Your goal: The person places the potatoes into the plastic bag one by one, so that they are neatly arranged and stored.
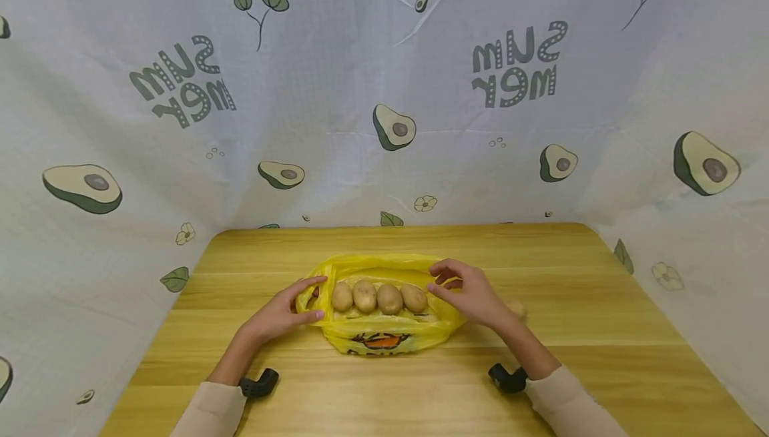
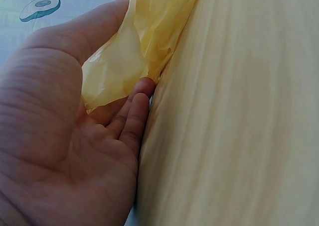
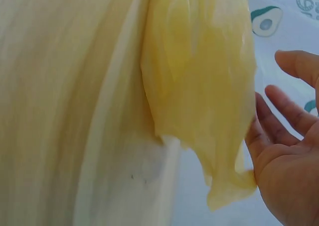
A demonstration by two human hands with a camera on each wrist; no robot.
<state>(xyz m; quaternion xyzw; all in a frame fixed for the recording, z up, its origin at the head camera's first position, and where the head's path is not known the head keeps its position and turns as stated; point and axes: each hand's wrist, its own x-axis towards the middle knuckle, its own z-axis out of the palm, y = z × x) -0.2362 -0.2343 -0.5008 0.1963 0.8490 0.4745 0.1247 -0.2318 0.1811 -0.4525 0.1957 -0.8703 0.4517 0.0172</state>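
A yellow plastic bag (image 1: 393, 343) lies on its side, its opening spread wide, with several potatoes (image 1: 389, 299) in a row inside. At the bag's left end, my left hand (image 1: 278, 313) has its fingers curled round the gathered handle; in the left wrist view the hand (image 2: 75, 131) holds the thin plastic (image 2: 117, 66) between thumb and fingers. My right hand (image 1: 471, 293) is at the bag's right rim, fingers loosely bent. The right wrist view shows that hand (image 3: 294, 131) beside the hanging plastic (image 3: 204, 86), fingers apart and not closed round it.
Another potato (image 1: 517, 309) lies on the wooden table (image 1: 372, 397) to the right of the bag, partly hidden by my right forearm. A pale curtain (image 1: 336, 90) with avocado prints hangs behind the table and along both sides.
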